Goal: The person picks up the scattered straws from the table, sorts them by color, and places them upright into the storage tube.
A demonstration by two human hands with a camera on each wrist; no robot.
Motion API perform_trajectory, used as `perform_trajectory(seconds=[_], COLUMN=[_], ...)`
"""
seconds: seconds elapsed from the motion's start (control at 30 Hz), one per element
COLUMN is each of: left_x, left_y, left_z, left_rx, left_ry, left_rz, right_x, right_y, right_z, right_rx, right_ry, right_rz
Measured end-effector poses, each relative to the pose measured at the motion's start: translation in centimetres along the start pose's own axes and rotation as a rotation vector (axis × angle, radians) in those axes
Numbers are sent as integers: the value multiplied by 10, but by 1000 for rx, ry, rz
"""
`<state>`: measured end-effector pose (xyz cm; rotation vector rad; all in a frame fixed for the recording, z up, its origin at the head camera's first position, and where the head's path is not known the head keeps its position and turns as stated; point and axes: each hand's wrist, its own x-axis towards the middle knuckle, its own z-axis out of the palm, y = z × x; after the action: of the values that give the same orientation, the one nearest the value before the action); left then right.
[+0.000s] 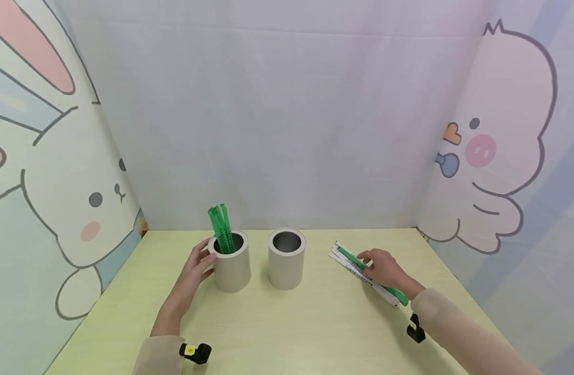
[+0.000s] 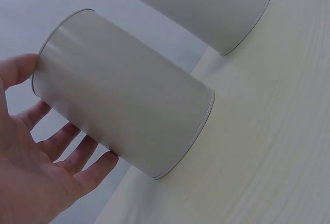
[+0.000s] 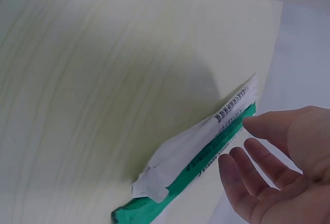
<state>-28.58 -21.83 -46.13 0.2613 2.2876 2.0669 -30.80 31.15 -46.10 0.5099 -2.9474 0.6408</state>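
My left hand (image 1: 190,271) holds the left light-grey cylindrical cup (image 1: 233,272) near its top; in the left wrist view the thumb lies at the rim and the fingers against the side. Slim green wrapped packets (image 1: 220,226) with dark print stand upright in that cup, leaning left. At the right, my right hand (image 1: 383,268) is over a small pile of long slim packets. A green packet (image 3: 216,144) lies beside a white packet (image 3: 180,149) with dark lettering there. Thumb and fingers are apart, the fingertips close to the pile.
A second grey cup (image 1: 286,268) stands between the left cup and the pile, its dark inside showing. The pale wooden table (image 1: 291,328) ends at a light cloth backdrop (image 1: 268,130), with cartoon-printed panels on both sides.
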Motion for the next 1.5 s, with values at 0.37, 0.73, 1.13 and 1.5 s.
perform_trajectory(seconds=[0.37, 0.73, 1.13, 1.5], left_x=[3, 2, 2, 0], left_y=[1, -1, -1, 1], left_z=[1, -1, -1, 1], left_rx=[0, -13, -10, -7], left_ry=[5, 5, 8, 13], left_rz=[-13, -19, -25, -29], right_x=[6, 11, 15, 14], right_y=[6, -2, -3, -3], right_z=[13, 13, 10, 8], right_rx=[-34, -83, -114, -114], right_ry=[29, 12, 3, 10], right_rz=[43, 62, 106, 130])
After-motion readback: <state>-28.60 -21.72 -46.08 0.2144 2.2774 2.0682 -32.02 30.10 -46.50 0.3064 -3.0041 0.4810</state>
